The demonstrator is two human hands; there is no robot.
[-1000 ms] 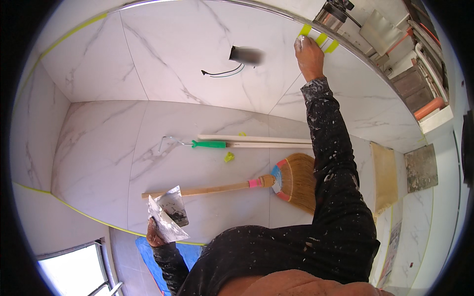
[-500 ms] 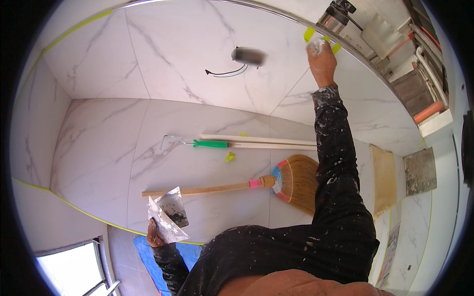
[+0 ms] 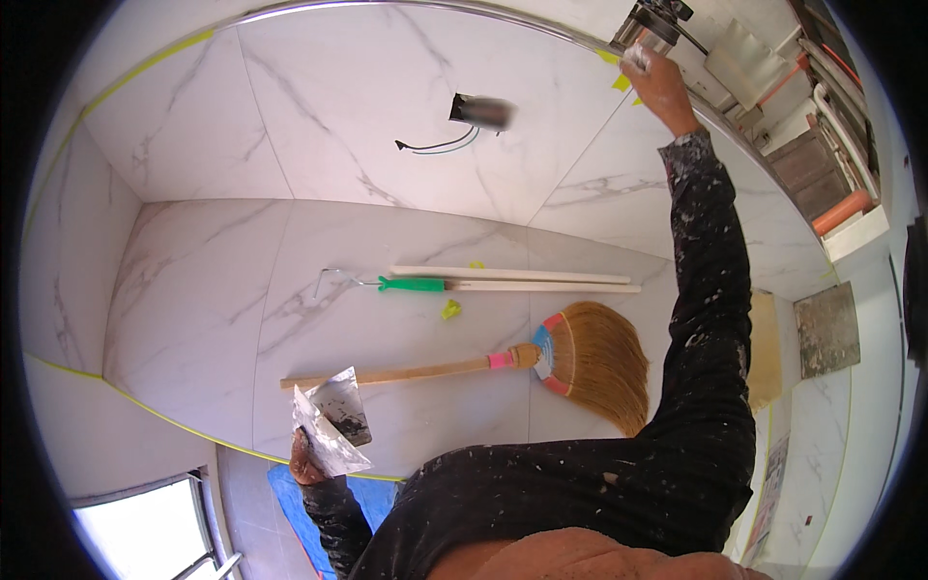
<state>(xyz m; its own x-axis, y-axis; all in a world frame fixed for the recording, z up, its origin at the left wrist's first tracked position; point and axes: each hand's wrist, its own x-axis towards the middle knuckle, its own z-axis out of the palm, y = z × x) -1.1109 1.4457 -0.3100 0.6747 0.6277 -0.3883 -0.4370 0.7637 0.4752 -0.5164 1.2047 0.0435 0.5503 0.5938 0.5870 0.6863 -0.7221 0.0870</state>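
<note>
My left hand (image 3: 306, 462), at the lower left, is closed on two flat, wide-bladed putty knives (image 3: 324, 435) smeared with white and dark filler. Their handles are hidden in my grip. At the upper right my right arm reaches out, and my right hand (image 3: 662, 85) is at the metal-trimmed edge of the marble-patterned panel (image 3: 367, 87). Its fingers are bent together around something white (image 3: 636, 60), which may be a wad or just filler on the fingertips. Strips of yellow tape (image 3: 621, 83) stick to the panel beside that hand.
A straw broom (image 3: 594, 362) lies across the lower slab, below a green-handled roller frame (image 3: 414, 284) and pale wooden sticks (image 3: 541, 277). A crumpled yellow tape scrap (image 3: 450, 309) is nearby. Wires (image 3: 440, 147) hang from a dark cutout. A metal container (image 3: 650, 34) stands beyond the edge.
My right hand has moved up and to the right along the panel edge. Its forearm has swung right, uncovering the broom's bristles and the stick ends. My left hand stays almost still.
</note>
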